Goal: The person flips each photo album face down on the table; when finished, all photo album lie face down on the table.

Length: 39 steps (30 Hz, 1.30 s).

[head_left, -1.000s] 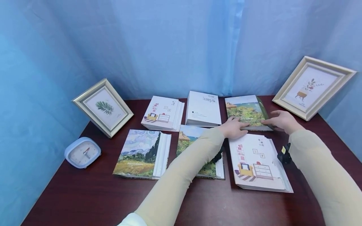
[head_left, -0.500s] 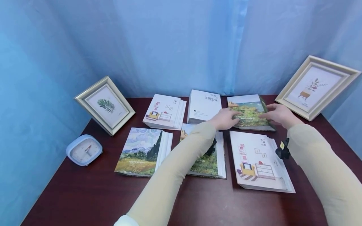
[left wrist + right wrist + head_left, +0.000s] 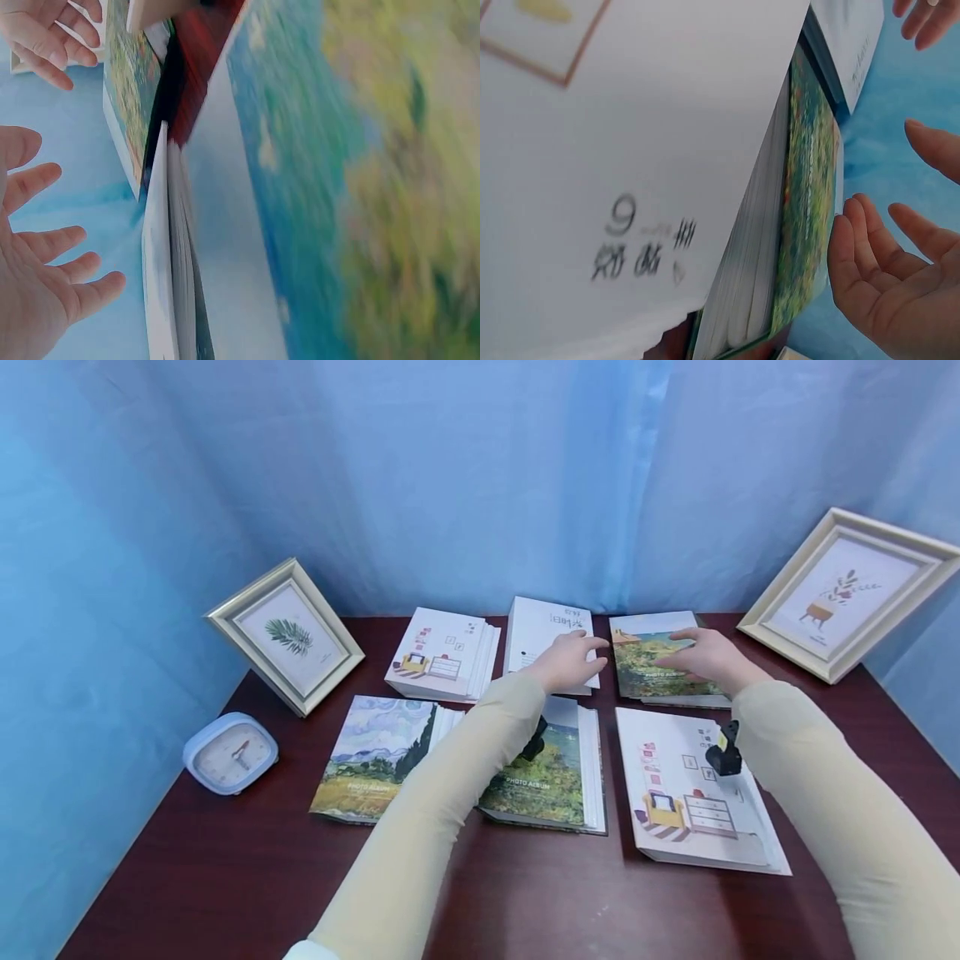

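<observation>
My left hand (image 3: 564, 660) hovers over the right part of the white photo album (image 3: 536, 631) at the back middle, fingers spread and holding nothing. Over the back-right landscape photo album (image 3: 636, 675) is my right hand (image 3: 708, 658), its fingers loosely bent with nothing between them. In the right wrist view that hand (image 3: 900, 285) overlaps the far edge of the album's green cover (image 3: 806, 187). The left wrist view has both palms facing the camera. Below my forearms lie a landscape album (image 3: 551, 789) at front middle and a white armchair-print album (image 3: 678, 777) at front right.
Another landscape album (image 3: 360, 777) lies front left, partly under my left sleeve. Behind it is a smaller white armchair-print album (image 3: 438, 652). A blue clock (image 3: 231, 753) and a leaf picture frame (image 3: 288, 639) stand left. A second frame (image 3: 847, 593) leans back right, before blue curtains.
Both hands have lifted off the back-right landscape album. My left hand has moved left over the white album; my right has shifted slightly left and up. The view has turned slightly.
</observation>
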### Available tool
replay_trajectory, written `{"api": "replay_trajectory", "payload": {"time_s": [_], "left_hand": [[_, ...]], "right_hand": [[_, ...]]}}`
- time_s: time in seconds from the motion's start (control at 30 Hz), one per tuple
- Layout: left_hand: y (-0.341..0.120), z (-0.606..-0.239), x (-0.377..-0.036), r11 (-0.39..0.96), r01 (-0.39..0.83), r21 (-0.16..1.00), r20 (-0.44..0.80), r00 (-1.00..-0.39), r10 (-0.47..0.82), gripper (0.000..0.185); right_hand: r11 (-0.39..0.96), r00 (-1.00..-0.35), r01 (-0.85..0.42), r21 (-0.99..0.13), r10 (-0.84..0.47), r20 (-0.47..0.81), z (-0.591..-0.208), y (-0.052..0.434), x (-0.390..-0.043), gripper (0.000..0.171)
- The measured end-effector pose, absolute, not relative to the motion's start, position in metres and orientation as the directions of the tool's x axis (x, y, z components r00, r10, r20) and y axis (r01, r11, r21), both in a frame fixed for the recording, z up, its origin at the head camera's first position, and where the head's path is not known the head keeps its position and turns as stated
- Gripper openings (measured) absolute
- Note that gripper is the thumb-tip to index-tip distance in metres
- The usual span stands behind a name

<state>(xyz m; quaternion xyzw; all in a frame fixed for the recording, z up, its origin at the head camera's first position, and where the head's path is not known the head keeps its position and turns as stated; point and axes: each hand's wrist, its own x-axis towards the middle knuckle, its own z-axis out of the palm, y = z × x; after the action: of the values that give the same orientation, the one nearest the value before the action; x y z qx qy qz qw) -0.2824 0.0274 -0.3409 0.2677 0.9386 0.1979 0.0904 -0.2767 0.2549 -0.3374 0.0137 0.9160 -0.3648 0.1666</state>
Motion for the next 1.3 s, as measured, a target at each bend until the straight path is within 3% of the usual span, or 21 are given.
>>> {"api": "replay_trajectory", "payload": {"time_s": [0.63,1.3], "left_hand": [[-0.025,-0.341,-0.295,0.820,0.368,0.439,-0.054,-0.900,0.433,0.044],[-0.049,-0.354,-0.296,0.864,0.238,0.443,-0.173,-0.923,0.343,0.056]], "right_hand": [[0.701,-0.946,0.098,-0.707,-0.156,-0.286,-0.334,0.212,-0.283,0.081],[0.641,-0.929,0.124,-0.757,-0.192,-0.315,-0.351,0.177,-0.288,0.079]]}}
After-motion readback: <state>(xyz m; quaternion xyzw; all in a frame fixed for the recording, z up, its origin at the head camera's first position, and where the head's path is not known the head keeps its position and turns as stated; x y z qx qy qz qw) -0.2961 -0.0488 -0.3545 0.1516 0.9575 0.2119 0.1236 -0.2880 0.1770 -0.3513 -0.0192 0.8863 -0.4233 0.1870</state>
